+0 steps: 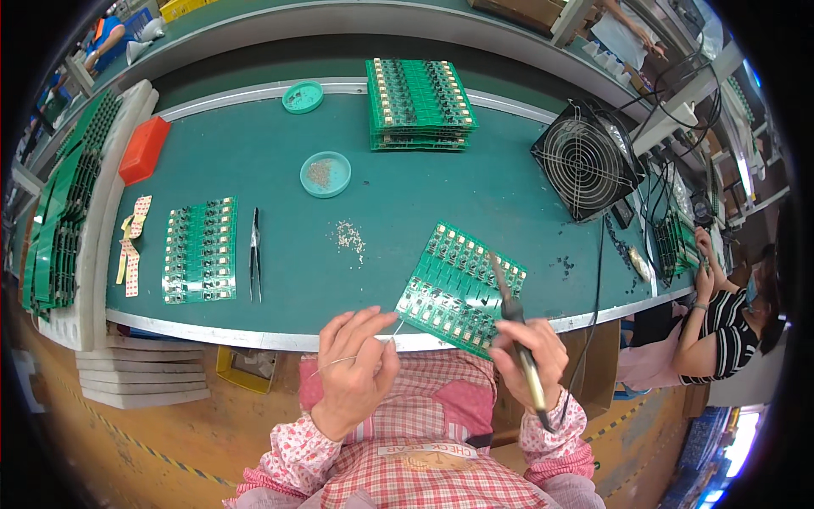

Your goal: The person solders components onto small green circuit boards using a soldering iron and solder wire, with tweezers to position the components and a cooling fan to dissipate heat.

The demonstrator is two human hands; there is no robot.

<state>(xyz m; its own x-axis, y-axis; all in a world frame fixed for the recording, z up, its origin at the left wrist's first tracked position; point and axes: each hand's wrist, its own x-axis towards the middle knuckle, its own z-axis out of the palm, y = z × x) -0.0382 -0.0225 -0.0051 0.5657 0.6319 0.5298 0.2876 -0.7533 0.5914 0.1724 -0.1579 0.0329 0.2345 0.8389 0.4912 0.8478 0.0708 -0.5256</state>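
A green circuit board panel (458, 288) lies tilted at the table's front edge, with rows of pale components along it. My right hand (534, 352) grips a soldering iron (523, 339), its tip reaching over the panel's upper right part. At the panel's left corner, my left hand (356, 360) pinches a thin strand of solder wire (339, 363) between thumb and fingers. The wire's end comes close to the board's edge; whether it touches, I cannot tell.
Tweezers (255, 254) and another board panel (200, 251) lie left. Loose tiny parts (348, 239) sit mid-table near two teal dishes (326, 175) (303, 97). Stacked boards (421, 103) stand at the back, a black fan (587, 159) right. A red bin (145, 151) is far left. A co-worker (721, 331) sits right.
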